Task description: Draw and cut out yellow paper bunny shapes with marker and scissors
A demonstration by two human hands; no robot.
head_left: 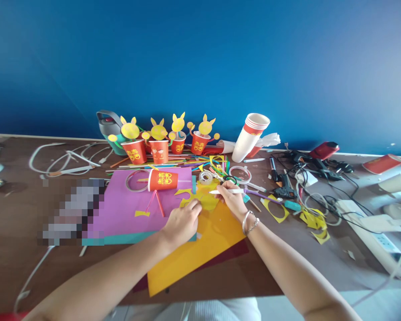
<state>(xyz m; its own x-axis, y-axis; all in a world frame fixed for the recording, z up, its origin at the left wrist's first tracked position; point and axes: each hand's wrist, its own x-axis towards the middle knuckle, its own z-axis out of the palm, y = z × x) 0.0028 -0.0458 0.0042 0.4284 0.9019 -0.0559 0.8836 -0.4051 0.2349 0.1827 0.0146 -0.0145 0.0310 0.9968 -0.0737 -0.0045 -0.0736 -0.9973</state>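
Note:
My right hand (233,199) is closed round a white pen (230,191), its tip pointing left over a piece of yellow paper (207,199) full of cut edges. Curled at the lower left edge of that paper is my left hand (183,222); its fingertips press on the paper and are partly hidden. Beneath lies an orange-yellow sheet (200,263). To the left, a red paper cup (163,180) with gold characters lies on its side on a purple sheet (120,209), with folded pink and red strips (157,203) by its rim.
Several red cups with yellow rabbit heads (158,131) stand along the back, beside stacked paper cups (250,138). Tape rolls (206,178) and coloured sticks lie behind my hands. At right are a glue gun (284,189), tangled cables and a power strip (370,232).

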